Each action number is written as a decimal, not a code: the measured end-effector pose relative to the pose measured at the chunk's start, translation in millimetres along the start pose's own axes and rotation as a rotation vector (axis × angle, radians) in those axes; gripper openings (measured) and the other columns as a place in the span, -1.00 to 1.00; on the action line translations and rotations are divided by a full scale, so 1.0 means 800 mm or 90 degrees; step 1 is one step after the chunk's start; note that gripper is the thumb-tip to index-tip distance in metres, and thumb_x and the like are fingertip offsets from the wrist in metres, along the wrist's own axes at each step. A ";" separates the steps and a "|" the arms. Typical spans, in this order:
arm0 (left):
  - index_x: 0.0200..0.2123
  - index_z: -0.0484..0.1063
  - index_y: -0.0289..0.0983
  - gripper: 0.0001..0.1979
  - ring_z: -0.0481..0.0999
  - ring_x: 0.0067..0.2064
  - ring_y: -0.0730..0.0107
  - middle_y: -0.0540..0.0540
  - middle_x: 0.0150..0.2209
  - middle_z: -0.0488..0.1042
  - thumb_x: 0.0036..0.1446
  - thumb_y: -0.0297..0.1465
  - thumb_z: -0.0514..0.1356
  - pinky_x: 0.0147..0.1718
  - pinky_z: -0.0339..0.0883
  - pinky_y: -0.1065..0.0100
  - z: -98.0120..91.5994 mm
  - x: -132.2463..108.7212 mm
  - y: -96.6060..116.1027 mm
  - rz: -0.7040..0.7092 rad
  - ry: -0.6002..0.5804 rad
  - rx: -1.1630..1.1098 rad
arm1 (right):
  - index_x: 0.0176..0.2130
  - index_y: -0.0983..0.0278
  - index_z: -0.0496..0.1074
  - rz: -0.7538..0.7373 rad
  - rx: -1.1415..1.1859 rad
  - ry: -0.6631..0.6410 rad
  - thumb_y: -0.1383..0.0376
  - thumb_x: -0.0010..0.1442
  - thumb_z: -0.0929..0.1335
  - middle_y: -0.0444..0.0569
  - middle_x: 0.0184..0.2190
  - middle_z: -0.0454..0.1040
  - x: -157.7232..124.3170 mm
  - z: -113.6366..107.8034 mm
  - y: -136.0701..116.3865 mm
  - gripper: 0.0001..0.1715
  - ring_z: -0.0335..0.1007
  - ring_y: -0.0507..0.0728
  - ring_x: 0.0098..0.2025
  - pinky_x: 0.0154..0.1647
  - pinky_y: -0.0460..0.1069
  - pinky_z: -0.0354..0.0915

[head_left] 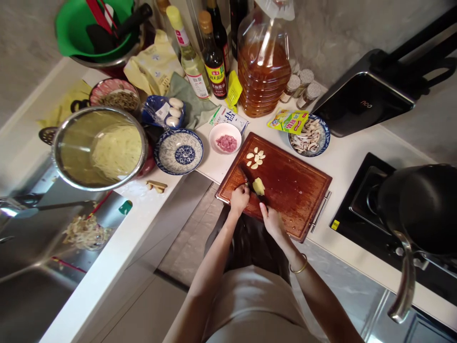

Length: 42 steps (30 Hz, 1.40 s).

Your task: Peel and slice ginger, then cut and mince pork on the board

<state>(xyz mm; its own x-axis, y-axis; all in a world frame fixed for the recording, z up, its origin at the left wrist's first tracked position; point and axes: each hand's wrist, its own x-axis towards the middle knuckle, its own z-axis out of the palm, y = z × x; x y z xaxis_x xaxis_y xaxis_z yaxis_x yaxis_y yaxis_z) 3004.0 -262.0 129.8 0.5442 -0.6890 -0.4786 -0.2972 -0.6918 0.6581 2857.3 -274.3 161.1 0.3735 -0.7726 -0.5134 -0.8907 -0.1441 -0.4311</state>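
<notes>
Ginger lump (258,186): pale yellow, knobbly, on the near-left part of the reddish wooden board (293,190). Left hand (239,199) is clenched on the dark knife (249,180). Right hand (272,220) is loose, a fingertip touching the lump. Pale oval slices (255,158) lie behind it.

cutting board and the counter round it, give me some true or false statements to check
1. The left hand grips a knife on the board. True.
2. The yellow chunk lies off the board. False: it lies on it, by the blade.
3. The white bowl holds noodles. False: it holds pink meat bits.
4. A bangle is on the right wrist. True.
5. The black pot stands on the stove. True.
</notes>
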 end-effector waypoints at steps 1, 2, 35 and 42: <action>-0.42 0.38 -0.26 -0.66 0.46 -0.39 0.43 -0.09 -0.43 0.49 0.18 -0.24 -0.10 -0.38 0.22 0.45 -0.001 -0.003 0.001 0.018 0.013 0.012 | -0.22 0.32 0.46 -0.013 0.028 0.010 -0.06 0.24 -0.08 0.13 -0.36 0.52 -0.001 0.002 0.003 -0.22 0.45 0.16 -0.32 -0.39 -0.07 0.17; -0.38 0.38 -0.25 -0.68 0.46 -0.38 0.43 -0.08 -0.40 0.49 0.18 -0.22 -0.08 -0.36 0.22 0.46 -0.002 -0.006 0.003 0.038 0.030 0.022 | -0.23 0.32 0.46 -0.026 0.057 0.019 -0.05 0.25 -0.08 0.11 -0.37 0.52 -0.003 0.002 0.006 -0.22 0.44 0.14 -0.34 -0.41 -0.08 0.16; -0.18 0.39 -0.22 -0.76 0.35 -0.15 0.39 -0.08 -0.22 0.43 0.14 -0.42 -0.01 -0.08 0.17 0.32 -0.067 0.054 0.037 0.433 -0.075 0.190 | -0.26 0.21 0.50 -0.123 -0.190 0.191 -0.16 0.07 0.19 0.00 -0.40 0.54 -0.078 -0.032 0.104 -0.40 0.44 0.11 -0.39 -0.40 -0.09 0.16; 0.09 0.19 -0.16 -0.38 0.14 0.13 0.21 -0.13 0.11 0.19 -0.11 -0.58 0.13 0.10 0.03 0.19 -0.054 0.046 0.047 0.574 -0.231 0.401 | -0.30 0.24 0.51 0.015 0.005 0.295 -0.12 0.04 0.23 0.01 -0.41 0.54 -0.120 -0.025 0.179 -0.44 0.45 0.16 -0.39 -0.35 -0.05 0.26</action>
<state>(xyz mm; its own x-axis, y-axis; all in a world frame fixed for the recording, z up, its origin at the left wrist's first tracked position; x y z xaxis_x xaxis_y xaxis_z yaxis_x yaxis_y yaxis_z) 3046.9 -304.3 162.2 -0.2912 -0.9380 -0.1879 -0.8565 0.1682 0.4880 2688.7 -233.2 163.7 0.1968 -0.9707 -0.1382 -0.8949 -0.1203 -0.4297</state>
